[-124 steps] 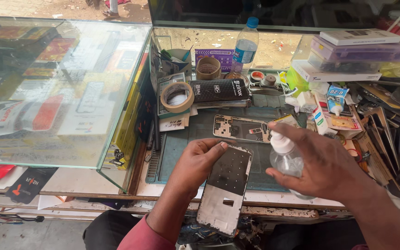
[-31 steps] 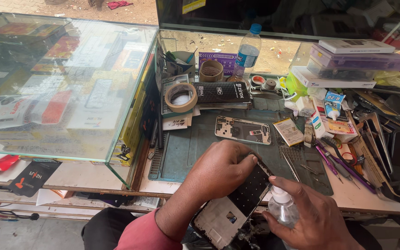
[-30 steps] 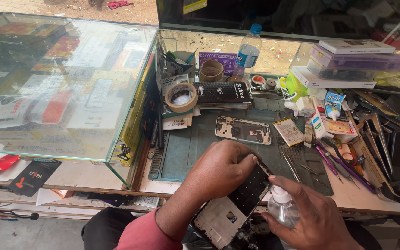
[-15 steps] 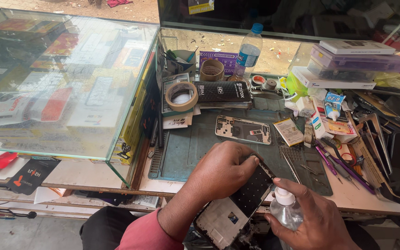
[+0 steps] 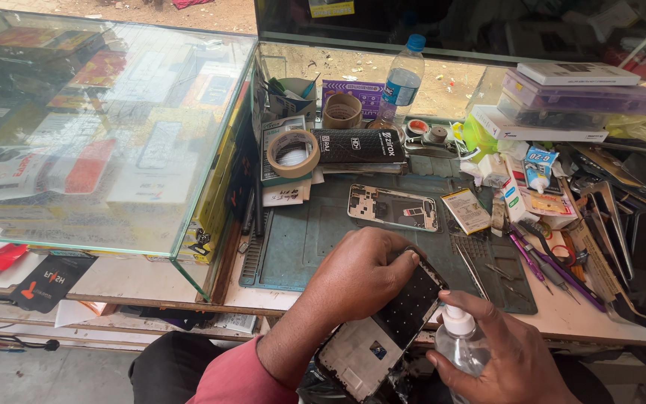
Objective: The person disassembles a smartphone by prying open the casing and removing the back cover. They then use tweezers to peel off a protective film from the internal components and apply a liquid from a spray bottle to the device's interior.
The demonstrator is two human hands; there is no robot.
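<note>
My left hand (image 5: pixel 360 277) grips the top end of a phone display panel (image 5: pixel 386 329), held tilted below the bench's front edge with its dark inner side up. My right hand (image 5: pixel 506 359) is wrapped around a small clear spray bottle (image 5: pixel 463 346) with a white nozzle, its index finger resting on top of the nozzle. The bottle sits right beside the panel's right edge. A bare phone frame (image 5: pixel 392 207) lies on the green repair mat (image 5: pixel 293 247) above my hands.
A glass display case (image 5: pixel 99 127) fills the left. Tape rolls (image 5: pixel 292 153), a black box (image 5: pixel 358 146) and a water bottle (image 5: pixel 401 82) stand behind the mat. Screwdrivers and tweezers (image 5: pixel 540 262), small boxes and stacked cases (image 5: pixel 570 97) crowd the right side.
Both hands have come down from above the mat to below the bench's front edge, carrying the panel and the spray bottle. In the last second they have barely moved.
</note>
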